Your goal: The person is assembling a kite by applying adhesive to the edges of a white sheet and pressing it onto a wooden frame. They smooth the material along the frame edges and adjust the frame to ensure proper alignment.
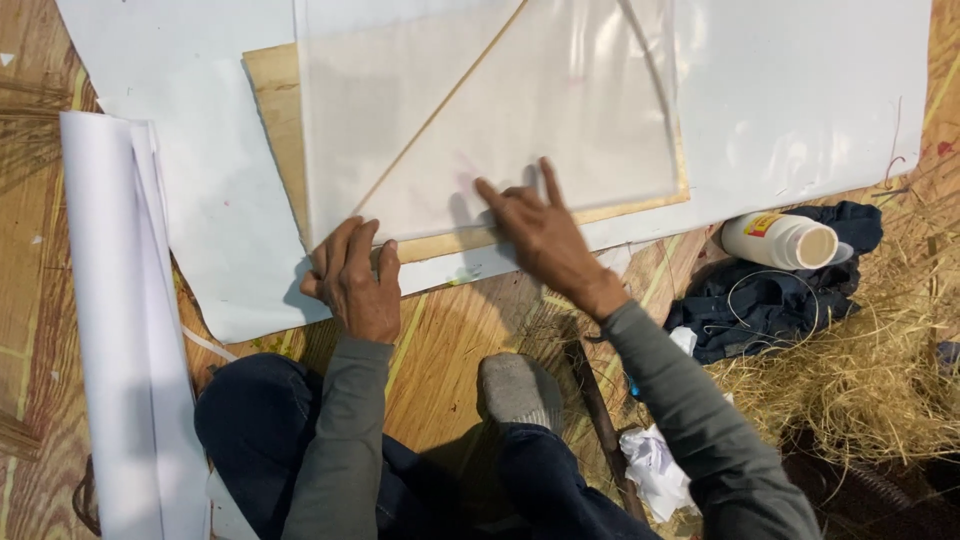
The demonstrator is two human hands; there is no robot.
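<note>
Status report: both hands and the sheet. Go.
Left hand pinning corner of translucent white sheet. Right hand flat on it, fingers spread. Thin plywood board underneath. Nothing in the way.

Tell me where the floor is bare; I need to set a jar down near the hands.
Bare wood floor lies between left hand and grey sock. Rightward it is crowded: bottle, dark cloth, straw.

Translucent sheet (480, 110) flat over plywood board (275, 95)
</note>
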